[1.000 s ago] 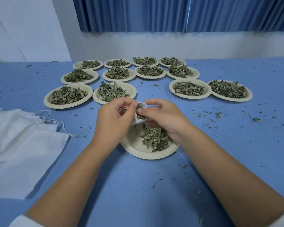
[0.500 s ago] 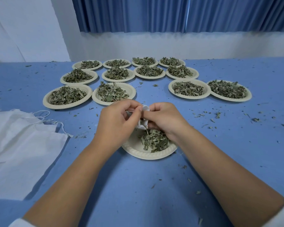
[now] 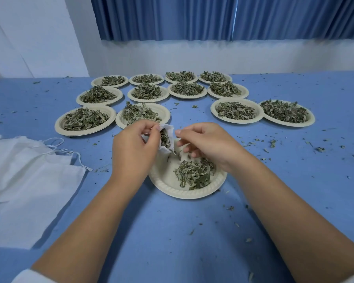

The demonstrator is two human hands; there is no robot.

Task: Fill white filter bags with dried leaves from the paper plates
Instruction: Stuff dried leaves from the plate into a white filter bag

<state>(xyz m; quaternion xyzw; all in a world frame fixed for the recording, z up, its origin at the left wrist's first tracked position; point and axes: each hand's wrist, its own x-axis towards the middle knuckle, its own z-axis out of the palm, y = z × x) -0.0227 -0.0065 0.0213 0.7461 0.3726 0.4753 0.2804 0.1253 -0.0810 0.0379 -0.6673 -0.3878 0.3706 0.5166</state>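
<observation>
Pinching the rim of a small white bag [image 3: 168, 139], the left hand [image 3: 134, 152] holds it mouth-up over the far edge of the near plate [image 3: 172, 188], thumb and forefinger closed on the fabric. Green leaf already shows inside the mouth. The right hand [image 3: 204, 144] sits just beside it, to the right, its fingertips touching the bag's right edge and the other fingers loosely curled; whether they hold any leaf I cannot tell.

The relation that matters: the leaves [image 3: 194, 174] lie directly below and slightly toward the person from the right hand, on the right half of the plate, while the bag hangs above the plate's upper left. The bag's long axis runs roughly upright, tilted a little, the mouth facing up and right toward the free hand. So the right hand is the nearer one for the next scoop, I judge: down to the pile, back up and left to the mouth.

Further out, spare bags [image 3: 29, 180] lie flat at the left, and twelve full plates [image 3: 236, 111] wait behind.
</observation>
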